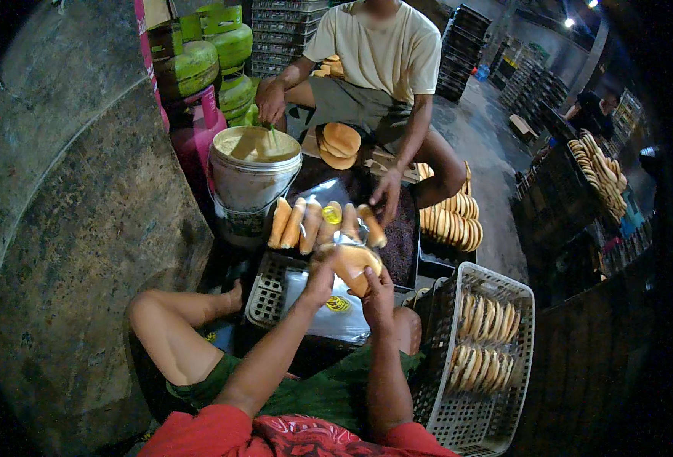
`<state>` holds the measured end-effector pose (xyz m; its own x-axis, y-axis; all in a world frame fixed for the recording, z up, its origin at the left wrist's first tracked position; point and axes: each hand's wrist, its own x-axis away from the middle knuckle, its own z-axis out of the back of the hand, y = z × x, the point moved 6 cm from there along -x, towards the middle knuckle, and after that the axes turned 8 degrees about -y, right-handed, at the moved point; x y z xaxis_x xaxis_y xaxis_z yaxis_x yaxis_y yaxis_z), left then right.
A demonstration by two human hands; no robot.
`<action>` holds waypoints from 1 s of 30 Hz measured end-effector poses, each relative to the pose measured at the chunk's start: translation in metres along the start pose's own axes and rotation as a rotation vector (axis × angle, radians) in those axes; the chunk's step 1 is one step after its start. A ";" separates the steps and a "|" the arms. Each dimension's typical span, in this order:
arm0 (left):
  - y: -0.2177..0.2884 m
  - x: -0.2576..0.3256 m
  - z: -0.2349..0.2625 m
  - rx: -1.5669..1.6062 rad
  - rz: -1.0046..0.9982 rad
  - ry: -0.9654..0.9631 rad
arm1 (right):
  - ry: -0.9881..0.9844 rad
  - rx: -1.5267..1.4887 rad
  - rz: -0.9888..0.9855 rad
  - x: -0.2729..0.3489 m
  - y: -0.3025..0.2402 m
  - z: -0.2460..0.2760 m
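Note:
Between my two hands is a round, flat, golden-brown bun [358,266]. My left hand [322,280] closes on its left side, and my right hand [378,295] pinches its lower right edge. Whether clear film wraps this bun is hard to tell. Just below lies a stack of clear plastic bags [344,324] with yellow print. Beyond my hands, several folded bread rolls [310,225] stand in a row, with shiny film and a yellow-printed bag among them. A co-worker's hand [387,194] reaches near the rightmost roll.
The co-worker's other hand holds a stick in a white bucket [222,164] of pale cream. Dark granules [401,251] fill a tray. A plastic crate [525,305] at right holds packed breads. More buns [455,228] stand behind it; gas cylinders [192,70] are at far left.

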<state>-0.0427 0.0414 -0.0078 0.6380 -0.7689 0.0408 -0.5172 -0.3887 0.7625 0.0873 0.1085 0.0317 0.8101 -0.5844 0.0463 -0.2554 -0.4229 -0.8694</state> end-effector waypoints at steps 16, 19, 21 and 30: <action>-0.012 0.040 -0.069 0.114 0.021 -0.057 | 0.459 0.780 0.232 0.071 -0.099 0.045; -0.043 0.070 -0.117 -0.226 0.277 -0.352 | 0.225 0.566 -0.068 0.067 -0.123 0.052; -0.047 0.094 -0.132 -0.693 0.403 -0.709 | 0.209 0.479 -0.183 0.098 -0.137 0.069; 0.036 0.005 0.051 -1.999 -0.220 -0.691 | 0.653 0.870 -0.211 0.382 -0.183 0.224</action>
<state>-0.0872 -0.0019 -0.0132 0.0868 -0.9951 0.0480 0.9695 0.0955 0.2259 0.5616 0.1179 0.0987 0.2940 -0.9191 0.2624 0.5203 -0.0764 -0.8506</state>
